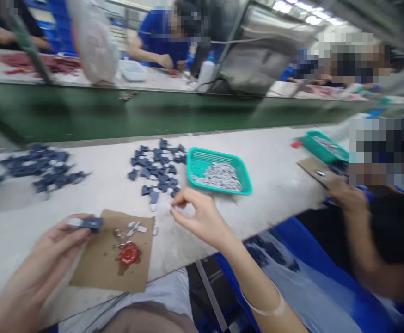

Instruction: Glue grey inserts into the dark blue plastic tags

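Between the thumb and fingers of my left hand (58, 245) is a small dark blue and white plastic part (90, 224), above the left edge of a brown cardboard sheet (98, 263). My right hand (198, 212) is over the white table, thumb and index fingertips brought together; anything tiny between them is too blurred to make out. Just left of it lies a single blue and white part (154, 199), at the near end of a pile of dark blue parts (158, 164). On the cardboard are a red round dish (129, 253), several small white pieces (137, 227) and small metal bits (119, 233).
A green basket (191, 162) of small whitish pieces stands behind my right hand. More dark blue parts (45, 166) lie at the left. A co-worker's arm (358, 217) is at the right, by another green basket (315, 145). A green divider (146, 113) runs behind the table.
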The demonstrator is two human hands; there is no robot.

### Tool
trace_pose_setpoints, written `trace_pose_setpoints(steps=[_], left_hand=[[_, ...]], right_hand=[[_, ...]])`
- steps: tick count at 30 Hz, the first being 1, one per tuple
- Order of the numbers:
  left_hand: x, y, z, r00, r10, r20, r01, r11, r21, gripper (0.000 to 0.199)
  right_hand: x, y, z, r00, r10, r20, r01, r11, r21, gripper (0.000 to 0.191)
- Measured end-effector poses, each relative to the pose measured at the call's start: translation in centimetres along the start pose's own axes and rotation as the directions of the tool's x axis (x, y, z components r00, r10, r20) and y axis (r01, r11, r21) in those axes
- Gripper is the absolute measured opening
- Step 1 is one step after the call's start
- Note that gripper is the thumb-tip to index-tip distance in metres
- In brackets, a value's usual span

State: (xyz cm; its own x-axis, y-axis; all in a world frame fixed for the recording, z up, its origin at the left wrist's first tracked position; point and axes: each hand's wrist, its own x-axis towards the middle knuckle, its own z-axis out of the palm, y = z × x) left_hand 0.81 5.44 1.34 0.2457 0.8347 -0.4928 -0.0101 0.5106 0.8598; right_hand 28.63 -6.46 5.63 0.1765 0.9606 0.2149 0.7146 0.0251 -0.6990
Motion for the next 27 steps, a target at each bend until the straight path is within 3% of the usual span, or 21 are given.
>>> trace_pose_setpoints(steps=[2, 5, 11, 21, 27], left_hand=[[-1.5, -1.3, 0.2, 1.000, -0.025, 0.008, 0.025, 0.996, -0.086, 0.030], [-3.3, -2.8, -0.5, 0.999, 0.032, 0.034, -0.026, 0.987, -0.160, 0.025], [-5.7, -3.8, -1.9, 0.990, 0.125, 0.058, -0.120, 0.989, -0.085, 0.015], [-5.7, -4.9, -1.5, 0.958, 0.223, 0.178, -0.202, 0.971, -0.129, 0.010], [-5.8, -4.9, -1.0, 0.942, 0.249, 0.224, -0.200, 0.955, -0.221, 0.015]], right_hand=[[-0.5, -1.4, 1.8, 0.991, -0.057, 0.118, 0.049, 0.997, 0.067, 0.009], [-0.5, -3.1, 4.1, 0.955, -0.064, 0.291, 0.040, 0.995, 0.086, 0.013], [0.6, -5.3, 6.1, 0.857, -0.080, 0.510, 0.097, 0.995, -0.008, 0.017], [1.2, -6.6, 6.9, 0.761, -0.012, 0.648, 0.169, 0.969, -0.182, 0.018], [1.6, -7.3, 6.9, 0.769, -0.020, 0.639, 0.187, 0.963, -0.195, 0.019]])
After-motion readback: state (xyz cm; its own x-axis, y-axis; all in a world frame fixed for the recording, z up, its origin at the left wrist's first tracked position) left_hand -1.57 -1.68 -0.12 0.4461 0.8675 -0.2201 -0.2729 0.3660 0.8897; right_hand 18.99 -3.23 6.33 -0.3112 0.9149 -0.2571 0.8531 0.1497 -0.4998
